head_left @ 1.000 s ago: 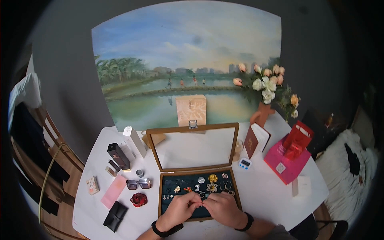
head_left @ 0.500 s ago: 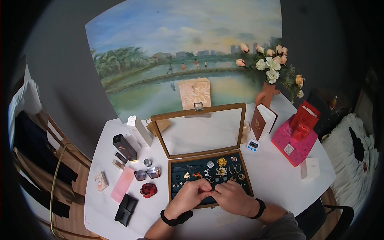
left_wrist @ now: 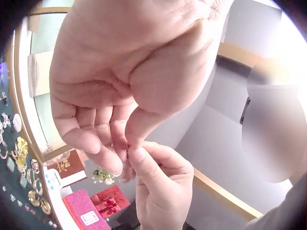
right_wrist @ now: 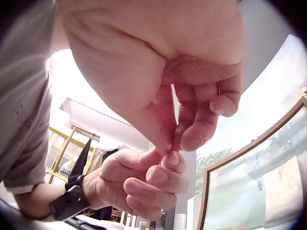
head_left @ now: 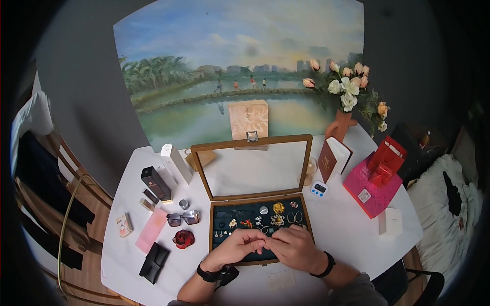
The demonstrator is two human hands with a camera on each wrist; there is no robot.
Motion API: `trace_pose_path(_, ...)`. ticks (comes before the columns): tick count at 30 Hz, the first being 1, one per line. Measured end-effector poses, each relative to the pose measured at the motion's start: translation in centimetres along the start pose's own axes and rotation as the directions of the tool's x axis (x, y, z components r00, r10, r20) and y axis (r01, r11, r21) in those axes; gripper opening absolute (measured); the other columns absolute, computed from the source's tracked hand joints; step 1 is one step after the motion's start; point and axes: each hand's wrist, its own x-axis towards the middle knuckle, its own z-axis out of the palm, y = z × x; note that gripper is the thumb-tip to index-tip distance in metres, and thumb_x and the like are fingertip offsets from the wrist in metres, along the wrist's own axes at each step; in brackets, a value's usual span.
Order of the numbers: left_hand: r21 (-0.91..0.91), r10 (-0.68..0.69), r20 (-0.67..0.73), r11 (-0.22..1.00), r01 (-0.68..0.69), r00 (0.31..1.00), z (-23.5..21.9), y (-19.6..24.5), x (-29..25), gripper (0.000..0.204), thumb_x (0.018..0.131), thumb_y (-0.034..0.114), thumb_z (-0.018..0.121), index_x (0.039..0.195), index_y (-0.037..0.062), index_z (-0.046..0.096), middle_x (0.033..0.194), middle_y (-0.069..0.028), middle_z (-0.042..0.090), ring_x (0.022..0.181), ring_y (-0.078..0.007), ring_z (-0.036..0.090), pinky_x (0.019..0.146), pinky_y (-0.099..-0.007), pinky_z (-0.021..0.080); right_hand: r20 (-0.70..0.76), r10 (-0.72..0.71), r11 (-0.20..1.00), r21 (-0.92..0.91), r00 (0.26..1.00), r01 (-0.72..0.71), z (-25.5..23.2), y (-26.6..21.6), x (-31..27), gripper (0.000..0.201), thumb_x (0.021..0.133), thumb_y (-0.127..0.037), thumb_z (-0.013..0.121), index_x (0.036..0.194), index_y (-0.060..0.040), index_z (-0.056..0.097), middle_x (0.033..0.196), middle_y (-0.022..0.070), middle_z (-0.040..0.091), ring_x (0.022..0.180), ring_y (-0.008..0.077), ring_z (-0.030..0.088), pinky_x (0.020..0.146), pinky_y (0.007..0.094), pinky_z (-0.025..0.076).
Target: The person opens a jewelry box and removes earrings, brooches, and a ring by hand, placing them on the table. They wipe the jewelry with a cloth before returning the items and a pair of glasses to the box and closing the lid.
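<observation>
My left hand [head_left: 239,248] and right hand [head_left: 295,248] meet over the front of a wooden jewelry box [head_left: 211,239]. Thumbs and fingertips of both pinch together at one spot. In the left wrist view a tiny dark item [left_wrist: 128,148] shows between the pinching fingertips; I cannot tell its kind. The right wrist view has the fingertips covering it. Behind the hands, the box's dark lining carries a gold flower brooch [head_left: 277,219], a yellow brooch [head_left: 278,207], hoop earrings [head_left: 294,217] and several smaller pieces. Its glass lid [head_left: 255,172] stands raised.
Left of the box lie sunglasses [head_left: 184,218], a red flower ornament [head_left: 183,238], a black case [head_left: 154,262] and a pink sheet [head_left: 151,230]. Cosmetic boxes [head_left: 156,184] stand behind them. To the right are a timer [head_left: 319,189], a maroon book [head_left: 334,159] and a pink bag [head_left: 368,188].
The head view has tilted and shifted, so the table appears moved. Both hands stay together over the box's front, their fingertips shifting slightly against each other.
</observation>
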Motion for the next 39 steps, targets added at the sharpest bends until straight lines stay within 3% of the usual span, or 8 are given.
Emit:
trace_pose_path(15, -0.032, 0.101, -0.085, 0.994, -0.104, 0.991, -0.1, 0.1, -0.5, 0.011, 0.104, 0.007, 0.076, 0.108, -0.0029, 0.076, 0.099, -0.0033, 0.078, 0.086, -0.0089, 0.067, 0.079, -0.0263, 0.055, -0.066, 0.002, 1.0, 0.027, 0.998, 0.0, 0.2, -0.5, 0.3, 0.011, 0.083, -0.005, 0.081, 0.091, -0.0087, 0.075, 0.08, -0.0006, 0.061, 0.068, 0.0187, 0.063, 0.064, 0.0335, 0.047)
trace_pose_path(18, 0.235, 0.17, -0.162, 0.963, -0.13, 0.972, 0.3, 1.2, -0.7, 0.009, 0.102, 0.007, 0.078, 0.104, -0.0016, 0.078, 0.096, -0.0033, 0.078, 0.085, -0.0093, 0.068, 0.077, -0.0267, 0.055, -0.079, 0.044, 0.998, 0.04, 0.996, -0.041, 0.4, -0.4, 0.2, 0.013, 0.083, -0.006, 0.083, 0.093, -0.0087, 0.076, 0.083, -0.0002, 0.064, 0.069, 0.0193, 0.064, 0.066, 0.0348, 0.047)
trace_pose_path(20, 0.495, 0.256, -0.151, 0.855, -0.151, 0.955, 0.4, 1.5, -0.7, 0.007, 0.099, 0.006, 0.079, 0.104, 0.0015, 0.077, 0.096, -0.0077, 0.078, 0.087, -0.0182, 0.073, 0.076, -0.0315, 0.057, -0.038, 0.071, 0.995, 0.07, 0.997, -0.069, 0.4, -0.2, 0.2, 0.013, 0.083, -0.007, 0.083, 0.094, -0.0085, 0.077, 0.083, 0.001, 0.066, 0.07, 0.0207, 0.065, 0.066, 0.0356, 0.047)
trace_pose_path(23, 0.631, 0.371, -0.095, 0.74, -0.232, 0.924, 0.5, 2.3, -0.7, 0.007, 0.097, 0.006, 0.081, 0.1, -0.0002, 0.078, 0.094, -0.0096, 0.078, 0.084, -0.021, 0.075, 0.074, -0.0312, 0.057, -0.007, 0.117, 0.986, 0.117, 0.993, -0.115, 0.5, -0.1, 0.0, 0.012, 0.085, -0.007, 0.083, 0.094, -0.0081, 0.076, 0.083, 0.0024, 0.067, 0.07, 0.0226, 0.066, 0.067, 0.0367, 0.048)
trace_pose_path(26, 0.658, 0.38, -0.098, 0.718, -0.227, 0.92, 0.2, 2.2, -0.6, 0.007, 0.096, 0.005, 0.08, 0.099, -0.0007, 0.078, 0.094, -0.0112, 0.078, 0.086, -0.0259, 0.076, 0.074, -0.0341, 0.058, -0.006, 0.138, 0.977, 0.165, 0.99, -0.135, 1.0, 0.1, -0.1, 0.014, 0.087, -0.006, 0.082, 0.1, -0.0067, 0.078, 0.086, 0.004, 0.068, 0.072, 0.0248, 0.066, 0.068, 0.0382, 0.05)
trace_pose_path(29, 0.62, 0.356, -0.216, 0.769, -0.155, 0.909, 0.5, 2.5, -0.6, 0.004, 0.094, 0.001, 0.08, 0.098, -0.0003, 0.078, 0.092, -0.0107, 0.077, 0.081, -0.0208, 0.073, 0.07, -0.0306, 0.055, 0.007, 0.209, 0.958, 0.198, 0.978, -0.206, 0.9, 0.1, -0.1, 0.021, 0.085, -0.002, 0.082, 0.106, -0.0049, 0.08, 0.09, 0.0066, 0.072, 0.074, 0.0273, 0.067, 0.068, 0.0401, 0.05)
trace_pose_path(33, 0.574, 0.437, -0.263, 0.788, -0.225, 0.86, 0.7, 2.0, -0.2, 0.004, 0.094, 0.001, 0.081, 0.096, -0.0002, 0.078, 0.093, -0.0092, 0.078, 0.08, -0.0159, 0.069, 0.07, -0.0291, 0.053, -0.006, 0.298, 0.941, 0.171, 0.955, -0.292, 0.5, 0.0, 0.1, 0.023, 0.086, -0.001, 0.082, 0.109, -0.0036, 0.079, 0.093, 0.0078, 0.073, 0.077, 0.0281, 0.067, 0.069, 0.0398, 0.051)
trace_pose_path(39, 0.568, 0.419, -0.253, 0.794, -0.217, 0.872, 1.1, 1.6, 0.0, 0.006, 0.094, 0.004, 0.083, 0.097, 0.0004, 0.079, 0.092, -0.0085, 0.078, 0.079, -0.0153, 0.069, 0.068, -0.0277, 0.052, -0.087, 0.234, 0.958, 0.189, 0.968, -0.215, 0.8, 0.2, 0.1, 0.023, 0.084, -0.004, 0.085, 0.106, -0.005, 0.078, 0.093, 0.0034, 0.07, 0.078, 0.0239, 0.066, 0.07, 0.0378, 0.049)
